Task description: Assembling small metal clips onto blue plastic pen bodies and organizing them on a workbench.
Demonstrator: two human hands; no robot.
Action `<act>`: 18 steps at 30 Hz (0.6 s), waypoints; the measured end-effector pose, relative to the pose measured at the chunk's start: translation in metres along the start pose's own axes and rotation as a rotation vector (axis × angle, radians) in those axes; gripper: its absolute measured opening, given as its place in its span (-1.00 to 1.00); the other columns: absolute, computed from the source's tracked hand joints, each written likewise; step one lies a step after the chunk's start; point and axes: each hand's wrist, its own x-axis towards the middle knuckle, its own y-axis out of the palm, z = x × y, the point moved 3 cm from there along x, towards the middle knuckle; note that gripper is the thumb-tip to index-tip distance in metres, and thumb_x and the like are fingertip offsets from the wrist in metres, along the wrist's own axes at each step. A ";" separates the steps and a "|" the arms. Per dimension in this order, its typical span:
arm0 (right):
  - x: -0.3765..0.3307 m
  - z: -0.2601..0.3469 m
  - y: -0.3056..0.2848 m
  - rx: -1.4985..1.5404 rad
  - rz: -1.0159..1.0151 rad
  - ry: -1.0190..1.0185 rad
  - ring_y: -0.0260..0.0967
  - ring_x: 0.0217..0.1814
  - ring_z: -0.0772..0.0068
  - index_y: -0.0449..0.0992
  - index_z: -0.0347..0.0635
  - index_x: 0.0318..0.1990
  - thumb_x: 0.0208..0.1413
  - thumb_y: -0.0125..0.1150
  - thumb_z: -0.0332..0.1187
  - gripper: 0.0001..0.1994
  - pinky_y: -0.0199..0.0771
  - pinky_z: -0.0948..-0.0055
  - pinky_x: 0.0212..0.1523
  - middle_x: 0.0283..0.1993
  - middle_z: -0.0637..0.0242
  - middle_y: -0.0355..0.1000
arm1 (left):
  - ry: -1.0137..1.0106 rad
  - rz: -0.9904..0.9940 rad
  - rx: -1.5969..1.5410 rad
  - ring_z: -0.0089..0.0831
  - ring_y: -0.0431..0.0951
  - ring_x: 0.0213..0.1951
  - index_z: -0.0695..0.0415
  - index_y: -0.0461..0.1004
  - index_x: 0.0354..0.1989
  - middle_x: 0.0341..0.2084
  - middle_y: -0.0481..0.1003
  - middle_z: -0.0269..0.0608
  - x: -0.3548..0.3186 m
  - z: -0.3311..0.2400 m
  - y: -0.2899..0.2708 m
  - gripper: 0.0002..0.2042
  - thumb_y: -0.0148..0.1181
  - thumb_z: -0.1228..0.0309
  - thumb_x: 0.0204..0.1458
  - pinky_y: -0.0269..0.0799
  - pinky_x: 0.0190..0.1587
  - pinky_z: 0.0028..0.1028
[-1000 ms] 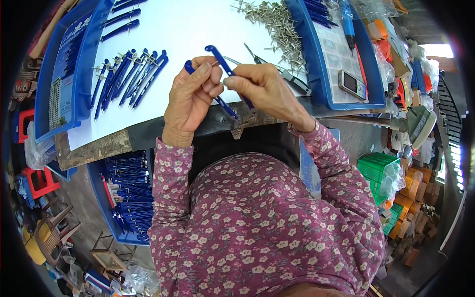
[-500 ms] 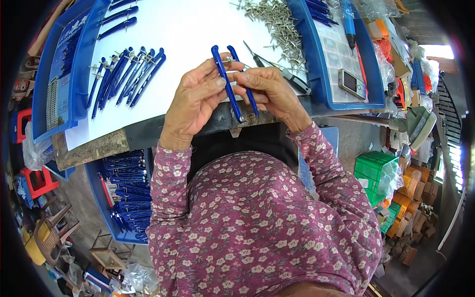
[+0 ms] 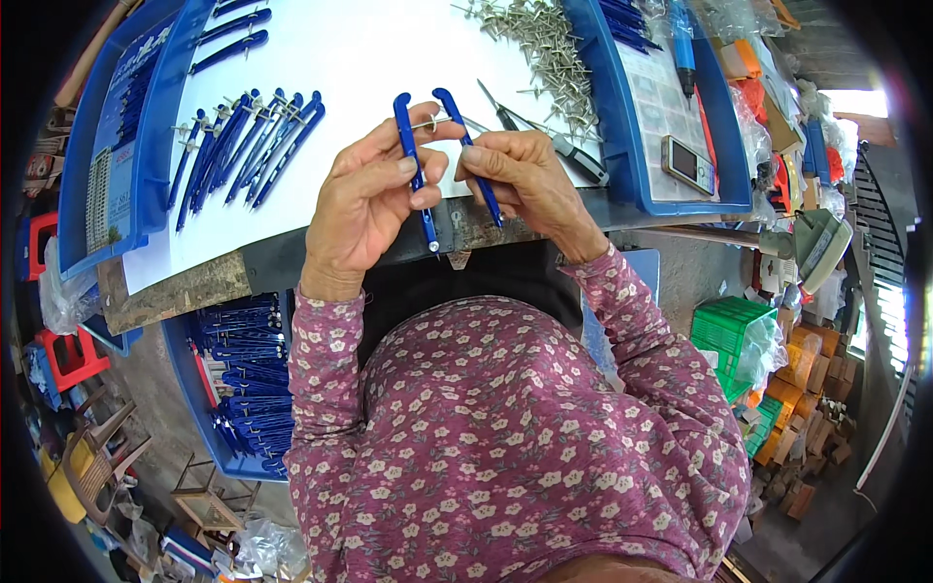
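Left hand (image 3: 374, 199) gripping one blue compass leg (image 3: 415, 165), right hand (image 3: 520, 175) pinching the other blue leg (image 3: 466, 146), both held up over the near edge of the white table (image 3: 360, 58). More blue compasses (image 3: 243, 146) lying far left; pile of metal pins (image 3: 544, 44) far right.

Two upright blue plastic arms (image 3: 416, 165)
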 end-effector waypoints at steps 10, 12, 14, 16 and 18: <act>-0.004 0.030 0.017 -0.258 0.029 -0.110 0.06 -0.74 0.80 0.47 -0.28 -0.48 0.09 0.09 -0.23 -0.72 0.04 0.75 -0.73 -0.68 0.46 0.29 | 0.244 -0.221 0.395 -0.69 0.28 -0.62 0.33 0.39 -0.21 -0.54 0.42 -0.23 0.002 -0.013 0.006 -0.80 0.03 0.44 0.07 0.10 -0.70 -0.73; -0.004 0.032 0.017 -0.244 0.063 -0.120 0.07 -0.75 0.78 0.50 -0.32 -0.43 0.11 0.05 -0.20 -0.68 0.05 0.74 -0.74 -0.67 0.41 0.32 | 0.281 -0.181 0.418 -0.70 0.27 -0.64 0.33 0.40 -0.23 -0.54 0.42 -0.22 0.001 -0.016 0.004 -0.80 0.06 0.44 0.06 0.08 -0.71 -0.76; -0.006 0.032 0.019 0.018 0.239 -0.081 0.11 -0.76 0.75 0.51 -0.38 -0.34 0.13 -0.01 -0.13 -0.60 0.07 0.74 -0.76 -0.65 0.32 0.36 | 0.314 -0.180 0.396 -0.72 0.25 -0.64 0.33 0.40 -0.24 -0.55 0.42 -0.22 0.000 -0.017 0.006 -0.81 0.08 0.45 0.04 0.05 -0.71 -0.77; -0.008 0.034 0.016 -0.050 0.272 -0.126 0.14 -0.77 0.72 0.50 -0.43 -0.26 0.15 -0.06 -0.07 -0.53 0.09 0.74 -0.77 -0.64 0.25 0.38 | 0.435 -0.212 0.426 -0.75 0.20 -0.71 0.31 0.42 -0.31 -0.61 0.43 -0.24 -0.001 -0.022 0.006 -0.86 0.11 0.48 0.01 -0.01 -0.73 -0.75; -0.011 0.045 0.018 -0.026 0.319 -0.143 0.15 -0.78 0.71 0.50 -0.43 -0.25 0.15 -0.08 -0.04 -0.50 0.12 0.75 -0.76 -0.64 0.24 0.39 | 0.464 -0.216 0.473 -0.77 0.18 -0.72 0.30 0.43 -0.31 -0.62 0.42 -0.27 -0.002 -0.025 0.009 -0.87 0.11 0.49 0.01 -0.02 -0.72 -0.75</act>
